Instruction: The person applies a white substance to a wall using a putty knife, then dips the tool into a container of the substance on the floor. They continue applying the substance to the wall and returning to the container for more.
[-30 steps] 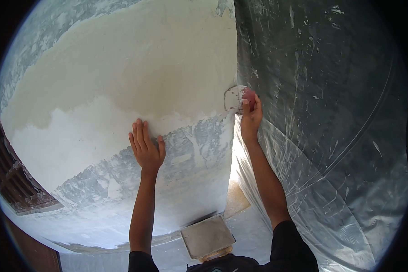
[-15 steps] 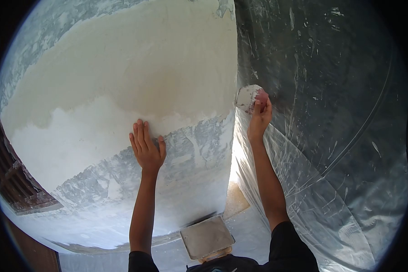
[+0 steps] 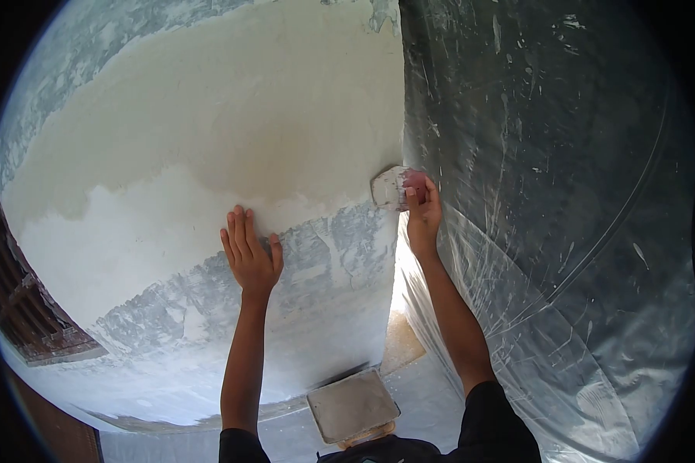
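Observation:
My left hand [image 3: 252, 251] lies on the wall [image 3: 232, 116] with its fingers spread, at the lower border of the pale coated area. In my right hand [image 3: 424, 218] is a scraper [image 3: 391, 188] with a reddish grip and a blade smeared with pale material. The blade is over the wall's right edge, where the pale coat meets the patchy grey band [image 3: 309, 255]. My right fingers and thumb pinch the reddish part. Whether the blade presses on the wall is hard to tell.
Dark plastic sheeting [image 3: 564, 154] with pale splashes hangs on the right, with clear plastic [image 3: 510, 339] below it. A rectangular tray [image 3: 353, 405] of greyish material is at bottom centre, near my body. A brown slatted frame [image 3: 31, 309] is at far left.
My right hand and the scraper have moved left and slightly down, from beside the wall's edge to over it. My left hand has stayed in place.

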A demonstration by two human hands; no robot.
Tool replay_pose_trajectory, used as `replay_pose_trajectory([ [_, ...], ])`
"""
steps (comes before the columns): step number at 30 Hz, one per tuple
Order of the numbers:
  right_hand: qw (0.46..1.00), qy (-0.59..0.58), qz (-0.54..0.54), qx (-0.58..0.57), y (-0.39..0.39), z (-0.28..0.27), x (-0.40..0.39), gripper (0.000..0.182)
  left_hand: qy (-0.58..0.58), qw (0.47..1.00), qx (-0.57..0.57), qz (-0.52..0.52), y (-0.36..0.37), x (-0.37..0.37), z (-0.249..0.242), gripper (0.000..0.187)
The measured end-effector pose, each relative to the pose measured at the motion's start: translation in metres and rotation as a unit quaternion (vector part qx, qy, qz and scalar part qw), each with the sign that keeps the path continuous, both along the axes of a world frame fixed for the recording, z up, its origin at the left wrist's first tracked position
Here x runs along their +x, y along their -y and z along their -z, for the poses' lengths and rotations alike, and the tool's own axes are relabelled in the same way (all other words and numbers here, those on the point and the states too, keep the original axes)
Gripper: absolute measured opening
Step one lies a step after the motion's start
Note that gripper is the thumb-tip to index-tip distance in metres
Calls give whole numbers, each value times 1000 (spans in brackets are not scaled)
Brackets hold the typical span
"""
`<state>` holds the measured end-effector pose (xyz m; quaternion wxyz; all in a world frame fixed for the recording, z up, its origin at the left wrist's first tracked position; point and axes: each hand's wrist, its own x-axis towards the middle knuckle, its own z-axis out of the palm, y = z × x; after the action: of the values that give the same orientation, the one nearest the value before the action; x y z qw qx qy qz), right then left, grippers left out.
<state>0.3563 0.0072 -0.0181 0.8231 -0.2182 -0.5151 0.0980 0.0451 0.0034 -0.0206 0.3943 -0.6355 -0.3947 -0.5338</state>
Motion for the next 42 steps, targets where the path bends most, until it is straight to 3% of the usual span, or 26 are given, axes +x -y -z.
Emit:
replay_pose_trajectory([
  [2,998,36,40,-34,-3,4,4,37,-1,1000,-2,1,1,0,1,54],
  [4,991,-111,73,-8,-10,1,14,37,-2,1000,-5,-1,1,-1,0,54],
  [6,986,-148,76,1,0,-7,13,38,-1,1000,-5,-3,2,-1,0,54],
  [10,1000,-4,-12,-4,4,5,-1,37,0,1000,-1,0,-1,0,1,55],
  [13,999,18,32,-31,-3,8,4,38,-3,1000,-7,-5,1,0,1,55],
  [15,986,-160,48,-7,-6,4,13,37,-3,1000,-8,-1,1,0,1,55],
  [18,990,-143,10,1,5,1,11,36,-1,1000,-6,0,1,-1,1,55],
  [22,996,47,59,-46,-3,12,7,36,0,1000,-4,-4,0,0,1,55],
  [23,996,46,60,-48,-3,9,10,36,-1,1000,-7,-3,1,1,2,55],
  [25,989,-140,53,-21,-4,1,15,36,-1,1000,-7,-1,0,0,1,55],
  [28,991,-137,0,15,5,-4,10,34,-1,1000,-5,-4,2,0,0,55],
  [30,1000,-2,6,1,6,3,2,34,1,1000,-2,-2,1,0,-1,55],
  [33,999,12,36,-38,4,2,4,36,0,1000,-6,0,1,1,0,55],
  [35,983,-180,38,-23,7,-7,9,36,-1,1000,-7,-3,2,-1,0,55],
  [38,992,-127,-6,1,6,-9,8,36,-3,1000,-6,-5,1,0,1,55],
  [40,999,6,-40,-3,6,-6,-1,36,0,1000,-4,-5,-1,0,2,55],
  [42,999,6,30,-23,-5,-4,5,35,-2,1000,-5,-2,0,0,0,55],
])
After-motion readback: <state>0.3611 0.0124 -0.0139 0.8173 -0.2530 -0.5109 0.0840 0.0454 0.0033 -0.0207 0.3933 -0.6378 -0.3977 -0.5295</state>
